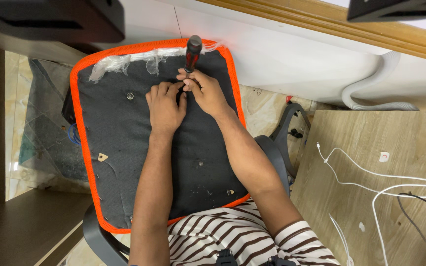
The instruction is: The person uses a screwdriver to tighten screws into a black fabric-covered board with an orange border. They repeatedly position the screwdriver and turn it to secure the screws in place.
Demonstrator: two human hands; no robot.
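While the right hand [207, 91] clamps the screwdriver [192, 53], its shaft points down beside the left hand [165, 106], whose fingers curl on the seat underside [124, 133].

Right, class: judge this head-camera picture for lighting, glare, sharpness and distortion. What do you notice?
Head view: even, soft light; a glare patch on the glossy stone floor tiles; the dark fabric seat panel with orange mesh rim and both hands, left hand, right hand, look sharp; the pale wooden rail runs tilted; dark blurred shapes fill the top corners.
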